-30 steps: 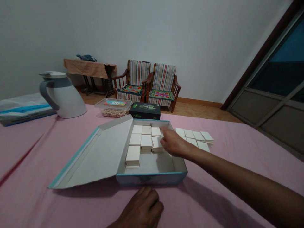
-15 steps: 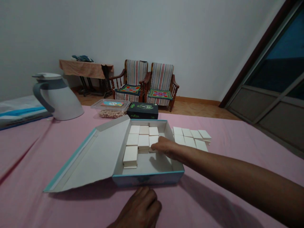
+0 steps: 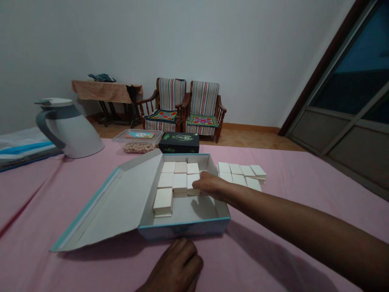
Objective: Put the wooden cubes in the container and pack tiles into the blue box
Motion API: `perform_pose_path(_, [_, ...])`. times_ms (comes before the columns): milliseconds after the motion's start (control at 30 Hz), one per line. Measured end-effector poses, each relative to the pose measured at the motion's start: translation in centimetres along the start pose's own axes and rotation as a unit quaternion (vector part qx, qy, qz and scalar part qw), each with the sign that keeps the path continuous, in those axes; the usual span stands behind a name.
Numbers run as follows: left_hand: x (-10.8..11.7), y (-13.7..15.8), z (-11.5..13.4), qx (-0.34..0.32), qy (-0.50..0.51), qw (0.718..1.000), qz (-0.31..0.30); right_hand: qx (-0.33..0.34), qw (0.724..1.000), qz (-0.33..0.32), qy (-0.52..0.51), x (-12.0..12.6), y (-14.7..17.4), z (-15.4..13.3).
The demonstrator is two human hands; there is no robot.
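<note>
A light-blue cardboard box (image 3: 182,230) lies on the pink cloth with its lid (image 3: 106,207) folded out to the left. Inside it, several stacks of white cards (image 3: 165,180) stand in rows along the left and far parts. My right hand (image 3: 209,184) reaches in from the right and is closed on a stack of white cards (image 3: 192,179) at the right end of the second row; its thumb shows at the stack's side, the other fingers are mostly hidden. My left hand (image 3: 179,263) rests on the cloth before the box, fingers curled in, with nothing visible in it.
More white card stacks (image 3: 240,174) lie right of the box. Behind it are a black box (image 3: 179,142) and a clear plastic tub (image 3: 141,142) of small tan pieces. A white and grey jug (image 3: 77,129) stands at the left. Two armchairs (image 3: 202,101) are by the wall.
The whole view has shifted slightly, so the things appear a little further left. My right hand stays at the same stack, and my left hand keeps its place before the box.
</note>
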State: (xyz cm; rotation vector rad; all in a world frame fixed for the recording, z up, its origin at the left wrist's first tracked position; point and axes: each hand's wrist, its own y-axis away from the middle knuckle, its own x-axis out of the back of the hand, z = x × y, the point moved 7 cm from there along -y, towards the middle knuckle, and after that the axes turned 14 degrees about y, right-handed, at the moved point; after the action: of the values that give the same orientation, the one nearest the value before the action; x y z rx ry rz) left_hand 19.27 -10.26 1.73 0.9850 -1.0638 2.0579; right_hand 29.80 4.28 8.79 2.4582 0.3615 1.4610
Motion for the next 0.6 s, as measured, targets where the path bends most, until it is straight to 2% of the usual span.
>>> perform_pose_path(100, [0.1,0.1,0.1,-0.001,0.0,1.0,0.0,0.095,0.994,0.051,0.014,2.7,1.6,-0.6])
perform_pose_path(167, [0.2,0.1,0.2,0.002,0.001,1.0,-0.001,0.174,0.98,0.098,0.01,5.1,3.5,-0.5])
perform_pose_path(267, [0.5,-0.1,0.2,0.005,0.001,1.0,0.011,0.218,0.966,0.141,0.003,8.2,6.1,1.8])
perform_pose_path(367, [0.9,-0.3,0.4,0.006,0.003,1.0,0.023,0.176,0.976,0.127,0.008,9.3,7.2,6.4])
perform_pose_path(600, [2.6,-1.1,1.4,-0.008,0.015,0.999,0.044,0.032,0.977,0.177,0.118,9.4,6.7,17.7])
